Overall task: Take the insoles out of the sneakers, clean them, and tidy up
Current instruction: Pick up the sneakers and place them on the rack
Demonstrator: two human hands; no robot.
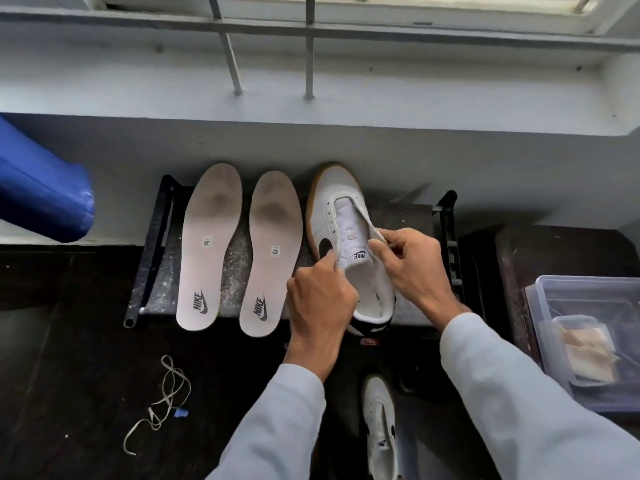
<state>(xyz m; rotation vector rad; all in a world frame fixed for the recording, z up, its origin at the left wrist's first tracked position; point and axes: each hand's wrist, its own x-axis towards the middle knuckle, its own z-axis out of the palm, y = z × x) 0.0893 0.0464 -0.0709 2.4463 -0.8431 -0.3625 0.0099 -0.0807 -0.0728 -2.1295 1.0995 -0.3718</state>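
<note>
- At far left we note a blue object (41, 188) against the wall; its nature cannot be told.
- On the dark floor lies a loose lace (162, 403), coiled, well apart from both hands.
- On the table (235, 244) two insoles (209, 244) lie side by side, printed face up, heels toward the person, long axes running away toward the wall. Both show grey soiling at the forefoot.
- Just beside the right insole stands the sneaker (341, 216), toe to the wall, parallel to the insoles.
- The left hand (320, 299) is closed, pinching one end of the shoelace (349, 199) at the sneaker's left side; the right hand (412, 268) pinches the other end at the tongue. The lace loops through the front eyelets.
- We judge the lace is being drawn out toward the person, along the shoe's long axis; both hands are equally near.
- A second sneaker (379, 427) lies on the floor between the sleeves.
- At right a clear tub (554, 289) holds a smaller tray with tan cloths (585, 351).
</note>
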